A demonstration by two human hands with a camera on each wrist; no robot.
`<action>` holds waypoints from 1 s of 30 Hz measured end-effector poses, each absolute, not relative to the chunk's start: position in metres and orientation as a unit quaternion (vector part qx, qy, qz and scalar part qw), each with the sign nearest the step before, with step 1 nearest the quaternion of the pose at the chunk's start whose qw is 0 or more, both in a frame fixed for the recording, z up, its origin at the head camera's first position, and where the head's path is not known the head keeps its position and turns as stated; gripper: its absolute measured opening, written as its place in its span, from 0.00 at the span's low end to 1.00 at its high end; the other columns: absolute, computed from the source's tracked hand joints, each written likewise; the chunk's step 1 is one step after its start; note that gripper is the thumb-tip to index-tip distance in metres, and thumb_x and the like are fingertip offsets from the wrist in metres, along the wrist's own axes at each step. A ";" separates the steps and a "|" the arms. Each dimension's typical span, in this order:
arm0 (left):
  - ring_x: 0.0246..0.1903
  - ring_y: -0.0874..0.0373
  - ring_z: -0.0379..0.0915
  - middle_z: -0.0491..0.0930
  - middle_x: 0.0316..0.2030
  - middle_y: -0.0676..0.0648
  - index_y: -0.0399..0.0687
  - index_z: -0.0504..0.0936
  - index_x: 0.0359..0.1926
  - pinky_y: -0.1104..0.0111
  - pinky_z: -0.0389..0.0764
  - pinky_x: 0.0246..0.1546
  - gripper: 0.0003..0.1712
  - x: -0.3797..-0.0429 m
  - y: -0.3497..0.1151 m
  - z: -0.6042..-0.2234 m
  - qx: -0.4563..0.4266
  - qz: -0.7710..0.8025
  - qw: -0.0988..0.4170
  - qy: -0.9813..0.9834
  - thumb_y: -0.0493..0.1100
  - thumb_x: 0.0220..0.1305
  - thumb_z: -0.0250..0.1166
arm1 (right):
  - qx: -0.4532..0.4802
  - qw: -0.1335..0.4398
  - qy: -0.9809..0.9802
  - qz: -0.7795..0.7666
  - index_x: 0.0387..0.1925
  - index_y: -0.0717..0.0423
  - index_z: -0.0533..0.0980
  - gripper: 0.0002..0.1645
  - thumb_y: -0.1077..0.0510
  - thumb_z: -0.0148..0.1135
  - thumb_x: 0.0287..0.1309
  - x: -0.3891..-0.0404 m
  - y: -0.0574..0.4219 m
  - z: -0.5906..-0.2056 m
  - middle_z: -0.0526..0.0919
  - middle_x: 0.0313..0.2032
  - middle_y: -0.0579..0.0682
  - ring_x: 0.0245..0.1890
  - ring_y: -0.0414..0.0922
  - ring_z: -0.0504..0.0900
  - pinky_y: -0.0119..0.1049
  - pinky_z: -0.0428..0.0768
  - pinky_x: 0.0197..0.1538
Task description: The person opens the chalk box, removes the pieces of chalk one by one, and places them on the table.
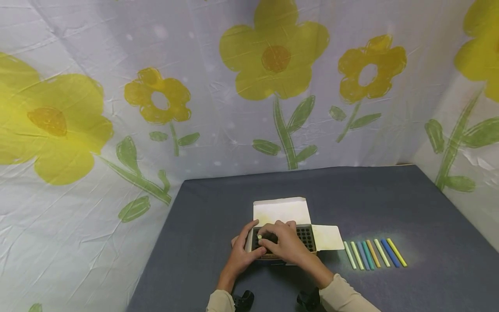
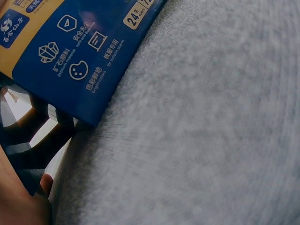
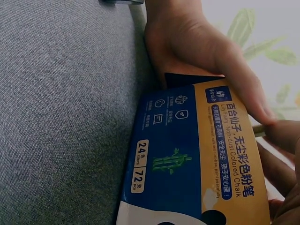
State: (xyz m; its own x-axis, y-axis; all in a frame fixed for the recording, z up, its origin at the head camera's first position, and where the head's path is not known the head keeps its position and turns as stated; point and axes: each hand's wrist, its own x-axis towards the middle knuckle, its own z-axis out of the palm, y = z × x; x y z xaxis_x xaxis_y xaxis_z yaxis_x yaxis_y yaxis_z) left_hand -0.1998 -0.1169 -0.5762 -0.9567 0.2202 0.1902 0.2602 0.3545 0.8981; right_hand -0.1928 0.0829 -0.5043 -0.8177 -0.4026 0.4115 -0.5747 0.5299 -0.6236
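Observation:
An opened chalk box point(image 1: 273, 257) has its white lid point(image 1: 280, 210) folded back and a side flap out to the right. Inside is a dark insert point(image 1: 306, 234) with rows of round holes. My left hand point(image 1: 238, 258) grips the box's left end, thumb at the front and fingers toward the back. Over the left part of the insert, my right hand point(image 1: 287, 243) pinches a pale chalk stick point(image 1: 259, 237) between thumb and fingertips; its lower end is hidden. The right wrist view shows the printed front point(image 3: 173, 154) reading "Non-dust Colored Chalk".
To the box's right, several chalk sticks lie in a row on the dark grey cloth point(image 1: 374, 294), among them a yellow chalk stick point(image 1: 396, 252) at the far end. A flower-printed curtain point(image 1: 226, 130) hangs behind the table.

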 end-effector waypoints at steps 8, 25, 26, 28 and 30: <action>0.64 0.41 0.52 0.73 0.67 0.49 0.75 0.65 0.74 0.46 0.66 0.54 0.48 -0.200 -0.117 -0.578 -0.147 -0.545 0.019 -0.825 0.52 0.54 0.77 | 0.293 0.137 -0.848 0.419 0.44 0.45 0.84 0.10 0.52 0.71 0.61 -0.193 0.085 -0.503 0.86 0.34 0.36 0.30 0.37 0.69 0.45 0.53 0.49; 0.62 0.42 0.53 0.76 0.62 0.48 0.76 0.65 0.74 0.46 0.67 0.53 0.47 -0.199 -0.116 -0.575 -0.141 -0.540 0.013 -0.830 0.53 0.55 0.76 | 0.278 0.197 -0.818 0.463 0.46 0.46 0.84 0.12 0.58 0.72 0.60 -0.194 0.101 -0.488 0.83 0.32 0.39 0.33 0.34 0.77 0.49 0.57 0.52; 0.61 0.42 0.53 0.77 0.62 0.48 0.75 0.65 0.74 0.46 0.67 0.53 0.47 -0.199 -0.116 -0.575 -0.142 -0.540 0.013 -0.830 0.53 0.55 0.76 | 0.274 0.195 -0.818 0.467 0.46 0.46 0.84 0.12 0.58 0.72 0.60 -0.194 0.104 -0.487 0.84 0.32 0.39 0.33 0.34 0.77 0.49 0.57 0.52; 0.61 0.42 0.53 0.77 0.62 0.49 0.75 0.65 0.74 0.46 0.66 0.53 0.47 -0.199 -0.116 -0.575 -0.144 -0.538 0.015 -0.831 0.53 0.55 0.76 | 0.269 0.193 -0.817 0.472 0.46 0.46 0.84 0.12 0.59 0.72 0.60 -0.196 0.110 -0.486 0.84 0.31 0.39 0.33 0.34 0.78 0.50 0.57 0.53; 0.62 0.42 0.53 0.77 0.62 0.49 0.75 0.65 0.74 0.45 0.65 0.54 0.47 -0.199 -0.116 -0.575 -0.144 -0.536 0.017 -0.832 0.53 0.55 0.76 | 0.265 0.189 -0.814 0.481 0.46 0.46 0.84 0.12 0.59 0.71 0.60 -0.196 0.116 -0.485 0.85 0.31 0.39 0.33 0.33 0.78 0.51 0.56 0.54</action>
State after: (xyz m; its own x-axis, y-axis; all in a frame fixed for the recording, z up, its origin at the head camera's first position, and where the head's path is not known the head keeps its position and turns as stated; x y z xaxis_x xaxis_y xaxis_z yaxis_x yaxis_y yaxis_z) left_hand -0.1990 -0.1156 -0.5751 -0.9580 0.2211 0.1829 0.2579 0.3842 0.8865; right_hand -0.1963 0.1161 -0.4851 -0.7881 -0.2492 0.5629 -0.6133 0.3969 -0.6829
